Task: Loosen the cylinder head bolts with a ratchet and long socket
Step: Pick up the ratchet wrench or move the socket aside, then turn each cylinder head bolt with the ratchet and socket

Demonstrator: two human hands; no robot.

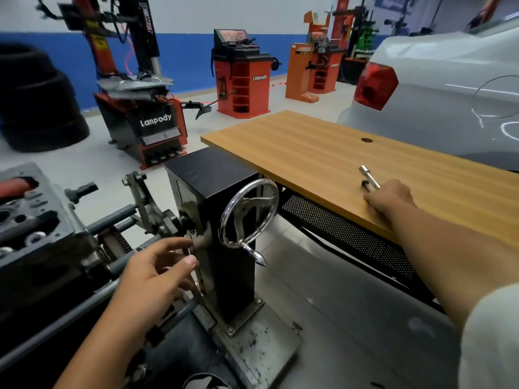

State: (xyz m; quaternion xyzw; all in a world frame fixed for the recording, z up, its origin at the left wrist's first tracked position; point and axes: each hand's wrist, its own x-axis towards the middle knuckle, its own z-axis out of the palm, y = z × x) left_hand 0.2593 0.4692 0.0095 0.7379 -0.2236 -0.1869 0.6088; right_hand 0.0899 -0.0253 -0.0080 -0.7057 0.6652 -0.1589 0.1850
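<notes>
While the long socket (370,176) lies on the wooden surface (309,153), right hand (389,196) curls over its near end w/ the ratchet mostly hidden. Steel, rigid, slick: grip mid-shaft. Left hand (157,273) hangs loose, empty, near the engine stand (213,197).

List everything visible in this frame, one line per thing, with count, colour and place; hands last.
Long socket: one, silver, on the table under the right hand's fingers.
Table: one, wood top, right of centre.
Handwheel: one, chrome, on the black engine stand post.
Engine stand post: one, black, centre.
Engine block: one, grey, far left on the stand.
Tyre changer: one, red and black, left background.
Wheel balancer: one, red, centre background.
Car: one, white, right.
Tyres: stacked, black, far left.
Left hand: open, near the stand.
Right hand: on the socket.
</notes>
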